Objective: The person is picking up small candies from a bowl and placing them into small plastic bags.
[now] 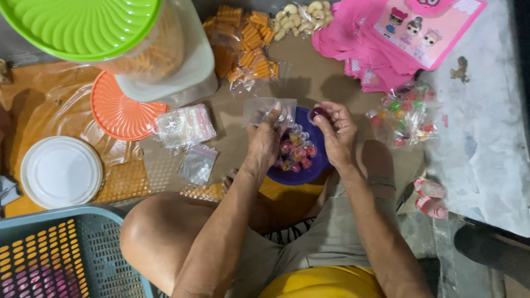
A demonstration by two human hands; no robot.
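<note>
Partly hidden under both hands, the blue bowl (pixel 316 165) shows only its near rim and a heap of small wrapped jelly cups (pixel 297 153) inside; how full it is cannot be told. The left hand (pixel 264 144) pinches a small clear plastic bag (pixel 269 110) by its lower edge, thumb and fingers closed on it, and the bag stands up from the hand, its long axis running away from the person, its mouth at the far end. The bag's contents are hard to make out through the film. The right hand (pixel 338 135) grips a dark red jelly cup (pixel 318 113) between fingertips and thumb, just above the bowl's far rim and just right of the bag; which way the cup faces cannot be seen.

Left of the bowl lie two stacks of empty clear bags (pixel 185 126), then an orange lid (pixel 118 113) and a white lid (pixel 59 171). Beyond the orange lid stands a clear container with a green lid (pixel 83 25), cut off by the frame. Beyond the bowl lie packets of orange snack sticks (pixel 245 47) and pale puffs (pixel 301 16); pink printed bags (pixel 397 38) lie far right. Right of the bowl sits a filled packet of coloured candies (pixel 406 113). A blue-grey mesh basket (pixel 94 243) stands near the person's left knee, cropped at the corner.
</note>
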